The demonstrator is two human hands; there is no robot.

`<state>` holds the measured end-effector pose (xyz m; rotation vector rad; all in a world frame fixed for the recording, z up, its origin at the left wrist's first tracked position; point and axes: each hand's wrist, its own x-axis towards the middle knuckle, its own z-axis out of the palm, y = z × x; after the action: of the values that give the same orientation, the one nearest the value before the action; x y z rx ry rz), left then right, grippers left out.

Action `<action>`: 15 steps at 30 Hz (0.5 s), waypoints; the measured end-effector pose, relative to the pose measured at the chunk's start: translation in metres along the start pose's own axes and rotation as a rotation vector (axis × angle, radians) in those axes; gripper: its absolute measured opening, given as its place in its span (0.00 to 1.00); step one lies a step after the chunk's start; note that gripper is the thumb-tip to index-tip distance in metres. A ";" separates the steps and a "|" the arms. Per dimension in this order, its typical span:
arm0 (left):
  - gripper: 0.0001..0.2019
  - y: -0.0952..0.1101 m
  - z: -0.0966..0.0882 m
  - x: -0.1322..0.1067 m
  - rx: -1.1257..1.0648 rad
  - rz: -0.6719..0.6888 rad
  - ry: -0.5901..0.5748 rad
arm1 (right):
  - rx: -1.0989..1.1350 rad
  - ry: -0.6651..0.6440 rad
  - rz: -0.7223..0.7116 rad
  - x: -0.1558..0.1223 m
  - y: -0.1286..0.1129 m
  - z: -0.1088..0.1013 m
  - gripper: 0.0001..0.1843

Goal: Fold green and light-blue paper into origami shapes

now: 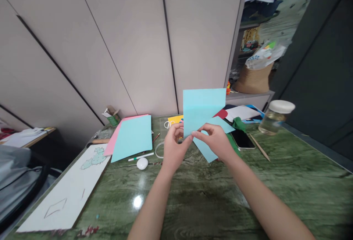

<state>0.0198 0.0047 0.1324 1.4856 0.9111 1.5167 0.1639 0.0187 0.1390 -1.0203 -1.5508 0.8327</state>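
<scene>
Above the green marble tabletop (289, 181), a light-blue paper sheet (203, 109) stands upright, pinched at its lower edge by the left hand (173, 148) and the right hand (216, 142), fingertips closed on it. It looks thin, light and floppy, easily creased, so best held near an edge with both hands. Left of it lies a blue-and-pink paper stack (132, 137); right of it, a phone (242, 139) and a glass jar (275, 117).

Two bare forearms run up from the near edge, with no sleeves, watch or bracelet on either. The left hand (173, 148) and right hand (216, 140) are ungloved. The fingers carry no rings.
</scene>
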 end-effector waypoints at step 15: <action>0.11 0.006 -0.001 -0.002 0.052 0.027 -0.040 | -0.139 -0.125 -0.074 0.001 -0.003 -0.010 0.12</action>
<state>0.0179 0.0006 0.1371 1.5655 0.9164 1.4870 0.1726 0.0185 0.1440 -1.0195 -1.7622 0.7573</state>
